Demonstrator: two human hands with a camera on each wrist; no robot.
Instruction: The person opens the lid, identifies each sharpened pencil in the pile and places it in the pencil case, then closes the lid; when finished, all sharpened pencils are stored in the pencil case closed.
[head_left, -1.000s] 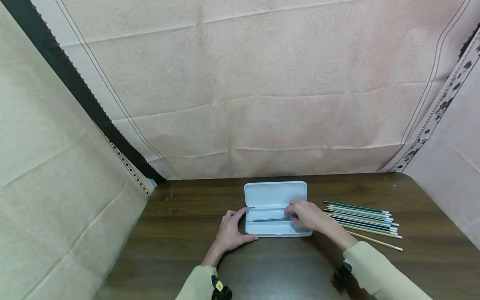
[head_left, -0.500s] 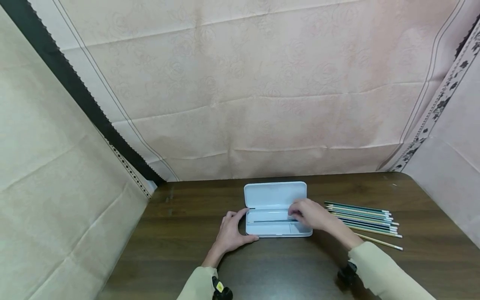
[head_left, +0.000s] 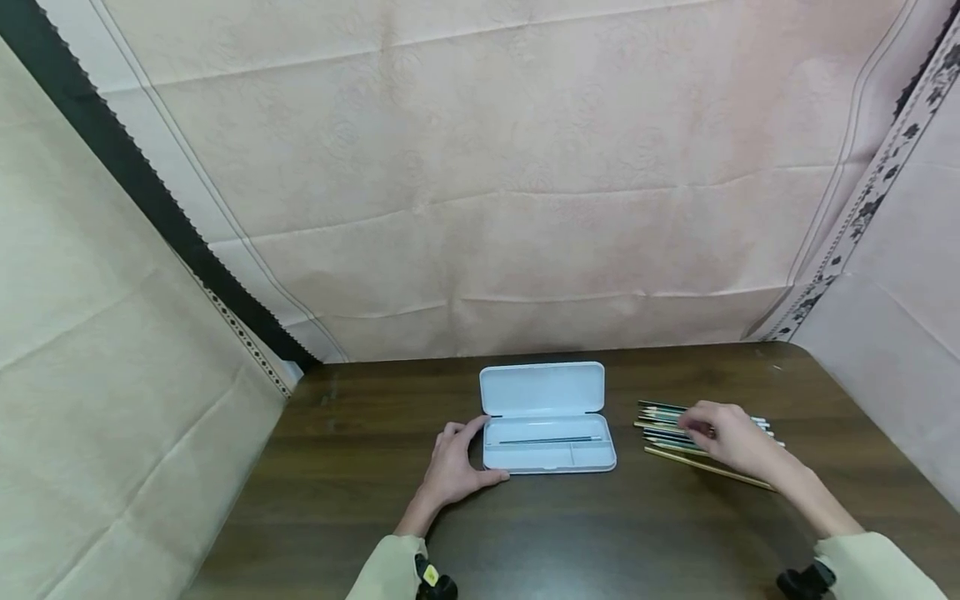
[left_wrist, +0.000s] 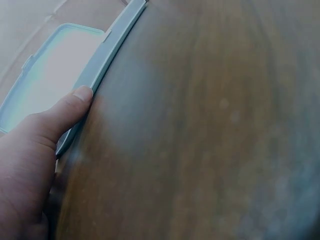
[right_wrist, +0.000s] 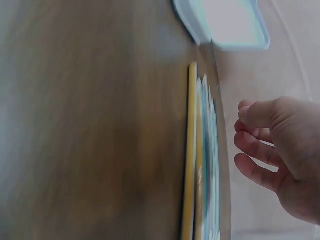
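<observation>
On table (head_left: 360, 467) | one open case (head_left: 547, 417), one pencil (head_left: 551, 439) inside | left hand (head_left: 453, 468) relaxed, touching case | right hand (head_left: 731, 437) loose above pencil pile (head_left: 667, 427)

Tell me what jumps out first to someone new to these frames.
The open white pencil case at the middle of the dark wooden table, one pencil lying inside it. The left hand rests against its left end, while the right hand hovers over a row of pencils lying on the table to the case's right. Pale patterned cloth hangs behind.
</observation>
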